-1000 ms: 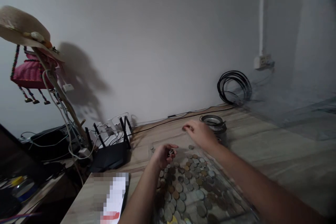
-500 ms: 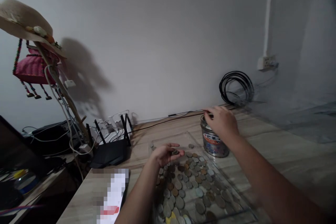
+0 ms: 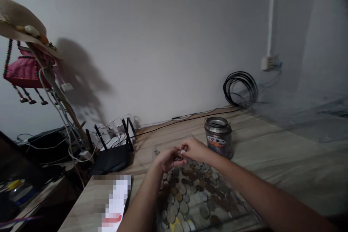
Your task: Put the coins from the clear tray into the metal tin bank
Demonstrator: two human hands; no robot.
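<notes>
Several coins (image 3: 190, 192) lie spread on a clear sheet on the wooden table (image 3: 272, 159). My left hand (image 3: 167, 159) is cupped over the far end of the coins with a few small coins held in its fingers. My right hand (image 3: 194, 148) meets it, fingertips pinched at the coins in the left hand. A metal tin (image 3: 218, 137) with a red label stands upright just right of my right hand.
A black router (image 3: 112, 156) with antennas sits at the table's far left among white cables. A blurred white card (image 3: 115, 203) lies near the front left. A coiled black cable (image 3: 240, 88) leans on the wall. A hat and pink bag (image 3: 24, 69) hang at left.
My right hand left the tin's top and came back left to meet my left hand over the coins. The left hand stayed roughly in place.
</notes>
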